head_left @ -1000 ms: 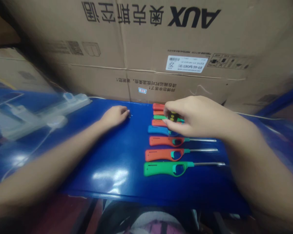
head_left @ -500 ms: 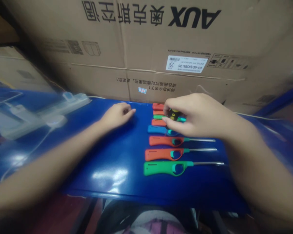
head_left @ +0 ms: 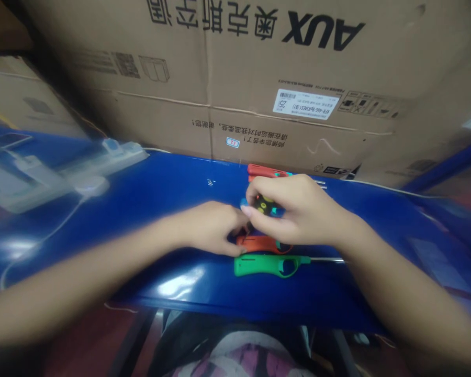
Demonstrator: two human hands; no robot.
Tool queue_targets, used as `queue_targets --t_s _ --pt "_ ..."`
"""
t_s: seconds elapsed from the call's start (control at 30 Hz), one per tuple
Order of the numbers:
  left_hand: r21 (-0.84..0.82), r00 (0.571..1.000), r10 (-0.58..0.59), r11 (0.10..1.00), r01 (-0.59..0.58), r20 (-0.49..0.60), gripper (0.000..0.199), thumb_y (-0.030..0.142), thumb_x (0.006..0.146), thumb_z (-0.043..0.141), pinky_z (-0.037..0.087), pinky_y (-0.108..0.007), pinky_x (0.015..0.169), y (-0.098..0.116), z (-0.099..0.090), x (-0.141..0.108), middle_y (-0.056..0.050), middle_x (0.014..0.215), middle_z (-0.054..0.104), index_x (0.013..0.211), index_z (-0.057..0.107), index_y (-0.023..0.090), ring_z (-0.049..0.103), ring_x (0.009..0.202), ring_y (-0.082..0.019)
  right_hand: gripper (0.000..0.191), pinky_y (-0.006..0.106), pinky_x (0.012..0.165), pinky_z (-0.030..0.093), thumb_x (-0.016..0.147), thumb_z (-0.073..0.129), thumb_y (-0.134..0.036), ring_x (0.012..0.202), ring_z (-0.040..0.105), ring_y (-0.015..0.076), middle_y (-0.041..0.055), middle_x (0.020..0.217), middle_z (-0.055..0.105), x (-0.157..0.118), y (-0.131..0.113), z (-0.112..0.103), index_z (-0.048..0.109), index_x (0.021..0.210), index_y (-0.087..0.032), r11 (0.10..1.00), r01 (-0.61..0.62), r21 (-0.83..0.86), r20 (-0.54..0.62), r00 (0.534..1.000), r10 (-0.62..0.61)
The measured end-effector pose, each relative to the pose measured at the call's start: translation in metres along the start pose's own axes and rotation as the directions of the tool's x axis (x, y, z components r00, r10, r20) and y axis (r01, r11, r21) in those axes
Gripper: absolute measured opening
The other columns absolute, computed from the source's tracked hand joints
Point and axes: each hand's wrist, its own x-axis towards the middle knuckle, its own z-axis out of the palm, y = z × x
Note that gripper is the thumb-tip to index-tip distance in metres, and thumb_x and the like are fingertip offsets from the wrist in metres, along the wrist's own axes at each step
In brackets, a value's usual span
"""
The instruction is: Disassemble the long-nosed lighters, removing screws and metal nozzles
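Note:
Gas lighters with long metal barrels lie in a row on the blue table. A green lighter (head_left: 259, 266) is nearest to me, with an orange lighter (head_left: 262, 244) behind it. My left hand (head_left: 212, 228) has its fingers curled around the handle end of an orange lighter, mostly hidden by both hands; its thumb touches the nearer orange one. My right hand (head_left: 294, 209) grips a small black-and-yellow object (head_left: 264, 205) above the row; its lower end is hidden. Past my right fingers show the tip of a blue lighter (head_left: 243, 202) and a red lighter (head_left: 265, 170).
A large cardboard box (head_left: 172, 125) stands along the table's back edge. At the left are a white power strip (head_left: 74, 175) with plugs and a cable, and a phone (head_left: 8, 141). Tiny light bits (head_left: 211, 183) lie on the blue table (head_left: 168, 178).
My left hand has moved right, from bare table to the lighters' handle ends. My right hand has come nearer to me along the row, still holding the black-and-yellow object.

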Motion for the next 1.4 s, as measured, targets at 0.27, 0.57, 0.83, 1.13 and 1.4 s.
queue_targets --t_s 0.27,0.57,0.83,1.13,1.4 --pt "-0.007 0.997 -0.004 1.000 0.003 -0.080 0.018 0.032 0.079 0.069 0.039 -0.027 0.057 -0.006 0.019 0.009 0.000 0.082 0.072 0.092 0.068 0.021 0.064 0.068 -0.018 0.019 0.026 0.056 0.028 0.091 0.056 -0.035 0.058 0.054 0.0123 -0.0015 0.068 0.065 0.002 0.002 0.007 0.062 0.081 -0.019 0.987 -0.020 -0.160 -0.055 0.998 0.012" --pt "0.011 0.981 0.002 1.000 0.000 -0.193 0.026 0.042 0.082 0.069 0.046 -0.028 0.064 -0.014 0.042 0.015 -0.003 0.094 0.072 0.095 0.072 0.020 0.068 0.081 -0.021 0.034 0.030 0.066 0.040 0.093 0.048 -0.028 0.081 0.066 0.0219 0.0096 0.104 0.073 0.002 0.001 -0.001 0.059 0.122 -0.015 0.960 -0.186 -0.211 0.041 0.979 0.199" --pt "-0.059 0.978 -0.052 0.997 0.041 -0.201 0.025 0.038 0.082 0.069 0.051 -0.029 0.069 -0.006 0.040 0.014 -0.004 0.098 0.073 0.100 0.072 0.021 0.070 0.085 -0.023 0.037 0.032 0.072 0.044 0.093 0.048 -0.031 0.092 0.066 0.0232 0.0112 0.116 0.070 0.000 -0.004 0.000 0.055 0.127 -0.016 0.980 -0.105 -0.169 0.044 0.992 0.114" --pt "-0.071 0.964 -0.172 0.984 0.161 -0.203 0.030 0.031 0.082 0.068 0.054 -0.031 0.070 0.010 0.035 0.005 -0.004 0.094 0.074 0.110 0.070 0.022 0.071 0.085 -0.025 0.034 0.032 0.078 0.046 0.092 0.053 -0.031 0.100 0.065 0.0237 0.0127 0.122 0.068 -0.007 -0.007 0.017 0.055 0.123 -0.016 0.992 -0.078 -0.097 -0.093 0.993 0.069" --pt "-0.195 0.959 -0.145 0.976 0.098 -0.243 0.029 0.026 0.080 0.069 0.055 -0.029 0.073 0.006 0.041 0.004 -0.003 0.105 0.072 0.109 0.072 0.024 0.070 0.087 -0.021 0.040 0.034 0.079 0.051 0.096 0.044 -0.030 0.100 0.067 0.0244 0.0139 0.124 0.067 -0.013 -0.004 0.031 0.047 0.134 -0.017 0.985 -0.158 -0.063 -0.223 0.965 0.141"
